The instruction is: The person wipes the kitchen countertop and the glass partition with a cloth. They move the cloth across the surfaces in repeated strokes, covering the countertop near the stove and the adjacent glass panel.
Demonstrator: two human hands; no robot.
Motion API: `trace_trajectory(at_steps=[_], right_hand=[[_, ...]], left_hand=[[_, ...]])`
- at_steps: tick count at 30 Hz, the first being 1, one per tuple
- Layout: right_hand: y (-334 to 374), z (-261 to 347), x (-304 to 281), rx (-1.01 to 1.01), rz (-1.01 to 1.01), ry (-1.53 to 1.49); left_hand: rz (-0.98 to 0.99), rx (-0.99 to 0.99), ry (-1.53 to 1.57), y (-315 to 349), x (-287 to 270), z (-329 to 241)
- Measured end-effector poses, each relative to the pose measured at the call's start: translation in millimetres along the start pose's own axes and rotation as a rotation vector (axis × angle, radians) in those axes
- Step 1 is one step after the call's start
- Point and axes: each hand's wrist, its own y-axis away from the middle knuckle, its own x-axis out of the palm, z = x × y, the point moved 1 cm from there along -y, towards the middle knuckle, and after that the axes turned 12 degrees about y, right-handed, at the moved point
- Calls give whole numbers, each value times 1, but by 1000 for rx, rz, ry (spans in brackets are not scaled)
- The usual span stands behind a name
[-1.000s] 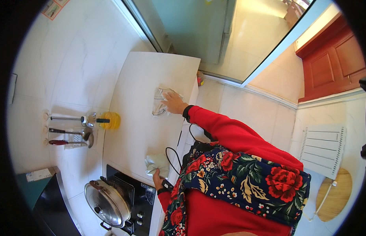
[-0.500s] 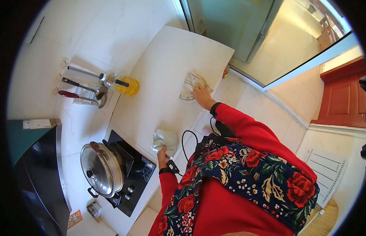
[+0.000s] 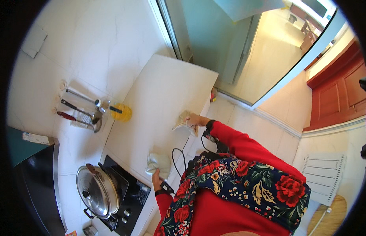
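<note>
On the pale countertop (image 3: 163, 90) my left hand (image 3: 156, 181) grips the near side of a folded, pale grey-green cloth (image 3: 159, 163), thumb on top. This cloth rests close to the counter's front edge, beside the stove. Farther along the same edge, my right hand (image 3: 194, 119) is closed on a bunched beige striped cloth (image 3: 181, 120). Part of that cloth hangs below the fingers by the edge. The fingertips of both hands are partly hidden by the cloths.
A lidded steel pot (image 3: 97, 192) stands on the black gas stove (image 3: 131, 204) at the left. Against the wall are a bottle of yellow oil (image 3: 122, 112) and hanging ladles (image 3: 78, 110). A black cable (image 3: 174, 157) loops by the front edge. A glass door (image 3: 214, 47) stands beyond the counter.
My right hand has drawn the striped cloth nearer the counter's front edge, and it is more bunched than before. The left hand stays on its cloth. The whole view has shifted.
</note>
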Motion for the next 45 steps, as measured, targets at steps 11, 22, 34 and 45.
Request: trace_trajectory(at_steps=[11, 22, 34, 45], right_hand=[[117, 43, -171, -1075, -835, 806], [133, 77, -246, -362, -215, -954], [2, 108, -230, -369, -196, -496], [64, 74, -249, -368, 123, 24]], left_hand=[[327, 128, 5, -38, 161, -20], [566, 144, -187, -44, 382, -11], [328, 362, -30, -7, 364, -24], [368, 233, -284, -1, 418, 8]])
